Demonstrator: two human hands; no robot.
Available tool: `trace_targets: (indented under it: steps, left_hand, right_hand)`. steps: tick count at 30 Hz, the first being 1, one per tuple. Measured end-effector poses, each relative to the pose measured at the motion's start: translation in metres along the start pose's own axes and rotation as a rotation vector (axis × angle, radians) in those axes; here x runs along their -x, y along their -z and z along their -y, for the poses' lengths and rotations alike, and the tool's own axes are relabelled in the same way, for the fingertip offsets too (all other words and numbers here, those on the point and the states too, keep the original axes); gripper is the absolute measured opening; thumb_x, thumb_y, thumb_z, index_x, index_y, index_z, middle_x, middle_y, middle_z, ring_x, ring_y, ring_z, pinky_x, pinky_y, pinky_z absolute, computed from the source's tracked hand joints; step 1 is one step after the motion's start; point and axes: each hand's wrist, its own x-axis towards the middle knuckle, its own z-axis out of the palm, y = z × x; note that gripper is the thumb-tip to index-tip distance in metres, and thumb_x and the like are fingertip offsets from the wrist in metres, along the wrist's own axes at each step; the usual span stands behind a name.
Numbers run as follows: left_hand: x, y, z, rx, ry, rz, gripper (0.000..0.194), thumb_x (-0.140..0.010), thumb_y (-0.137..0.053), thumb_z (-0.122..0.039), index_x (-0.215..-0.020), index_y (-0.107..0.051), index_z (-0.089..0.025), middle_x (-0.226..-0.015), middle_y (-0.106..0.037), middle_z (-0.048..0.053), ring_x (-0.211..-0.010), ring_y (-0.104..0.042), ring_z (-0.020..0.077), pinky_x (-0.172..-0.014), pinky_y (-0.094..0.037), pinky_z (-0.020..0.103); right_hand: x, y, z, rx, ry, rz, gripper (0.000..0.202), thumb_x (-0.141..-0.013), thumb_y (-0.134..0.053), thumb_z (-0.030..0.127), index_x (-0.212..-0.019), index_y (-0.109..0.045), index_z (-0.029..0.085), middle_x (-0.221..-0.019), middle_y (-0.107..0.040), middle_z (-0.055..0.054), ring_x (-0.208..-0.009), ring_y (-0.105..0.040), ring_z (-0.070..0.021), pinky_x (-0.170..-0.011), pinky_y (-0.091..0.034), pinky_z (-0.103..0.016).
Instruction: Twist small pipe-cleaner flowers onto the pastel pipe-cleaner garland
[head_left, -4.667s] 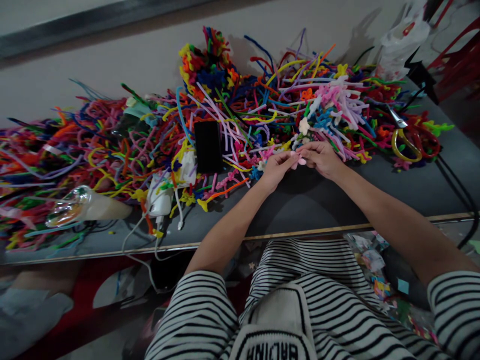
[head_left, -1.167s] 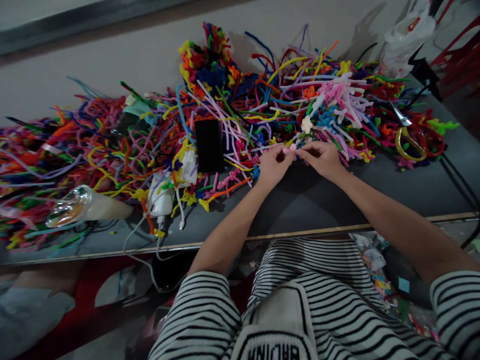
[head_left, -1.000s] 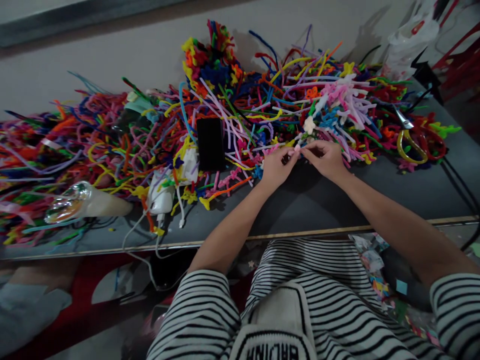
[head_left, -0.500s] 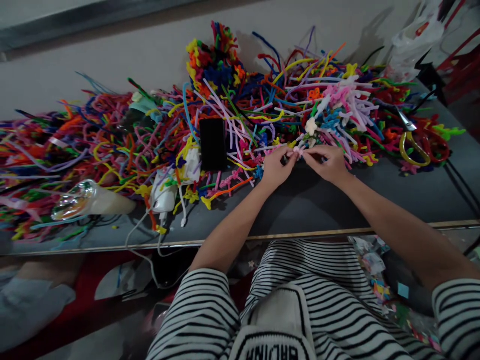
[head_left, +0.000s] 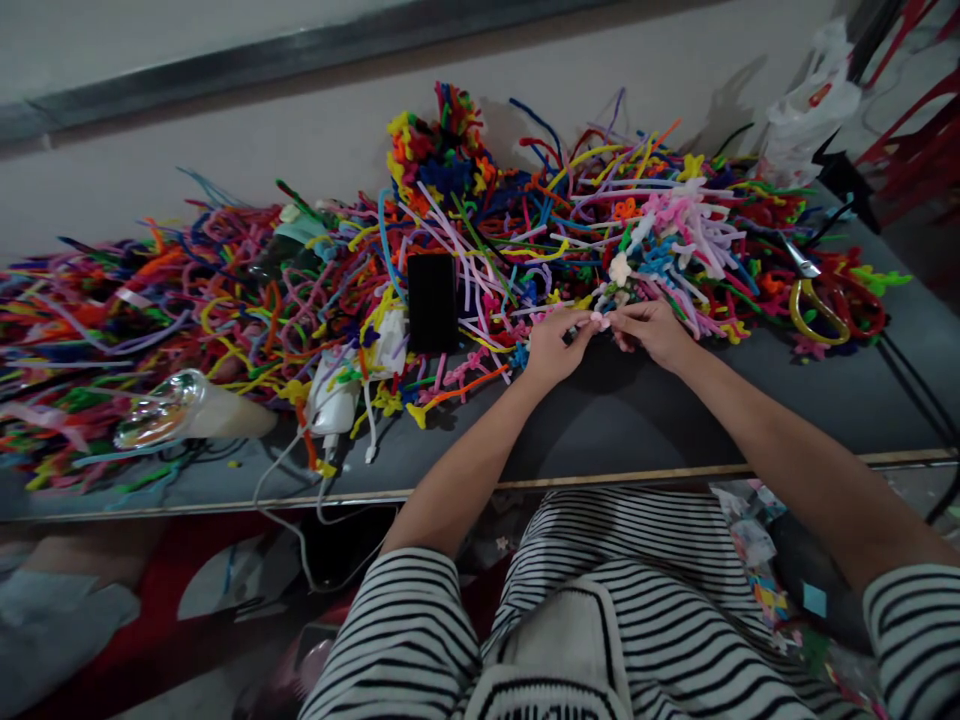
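Observation:
Between my fingertips, just above the table's near part, is a small pink pipe cleaner piece [head_left: 600, 320], bent into a compact shape. My left hand [head_left: 559, 345] pinches it from the left side. From the right, my right hand [head_left: 654, 332] is closed with thumb and forefinger at the piece's edge. Fingers cover much of it, so its exact form is hard to make out. Right behind my hands lies a white flower-shaped piece [head_left: 619, 268] beside a bunch of pink and lilac pipe cleaners [head_left: 694, 220].
A long heap of coloured pipe cleaners [head_left: 247, 270] lines the wall. On it rests a black phone [head_left: 432, 303]. Yellow-handled scissors [head_left: 814, 300] lie at right. A white charger [head_left: 334, 395] with cables and a tilted plastic cup [head_left: 195, 405] are at left. A person's leg [head_left: 67, 590] shows lower left.
The view has tilted, so the table appears slightly lower. Both hands stay together at the pink piece, and my right fingers have shifted their hold a little.

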Motion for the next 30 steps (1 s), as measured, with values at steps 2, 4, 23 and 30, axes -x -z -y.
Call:
trace_targets:
  steps: [2,4,23,30]
  left_hand:
    - [0.0,0.0,0.001,-0.046,-0.045,0.015,0.019,-0.094,-0.062,-0.033,-0.09,-0.074,-0.019,-0.088,-0.077,0.006,-0.084,-0.071,0.0182,-0.086,-0.054,0.036]
    - [0.0,0.0,0.0,-0.075,-0.059,0.017,0.019,-0.095,-0.06,-0.033,-0.09,-0.073,-0.019,-0.087,-0.076,0.006,-0.082,-0.07,0.0177,-0.085,-0.054,0.035]
    - [0.003,0.007,-0.005,-0.148,-0.224,0.103,0.025,-0.099,-0.05,-0.037,-0.101,-0.067,-0.018,-0.095,-0.075,0.009,-0.087,-0.071,0.0185,-0.081,-0.056,0.033]
    - [0.005,0.007,-0.013,-0.092,-0.227,0.026,0.02,-0.096,-0.055,-0.033,-0.098,-0.067,-0.017,-0.09,-0.075,0.009,-0.083,-0.071,0.018,-0.078,-0.055,0.031]
  right_hand:
    - [0.0,0.0,-0.001,0.002,-0.008,0.019,0.043,-0.064,-0.087,0.056,-0.068,-0.071,0.016,-0.054,-0.058,0.002,-0.043,-0.051,-0.0079,-0.04,-0.037,-0.021]
    - [0.0,0.0,-0.001,-0.002,-0.009,0.025,0.044,-0.063,-0.088,0.055,-0.07,-0.072,0.015,-0.054,-0.058,0.002,-0.043,-0.051,-0.0079,-0.04,-0.037,-0.021]
    - [0.006,-0.004,0.001,-0.021,0.042,0.127,0.043,-0.067,-0.084,0.057,-0.073,-0.071,0.016,-0.049,-0.057,0.004,-0.041,-0.05,-0.0071,-0.042,-0.04,-0.021]
    - [0.013,-0.006,0.008,0.099,0.142,0.058,0.038,-0.067,-0.085,0.053,-0.074,-0.075,0.016,-0.052,-0.061,0.001,-0.042,-0.051,-0.0083,-0.042,-0.04,-0.022]
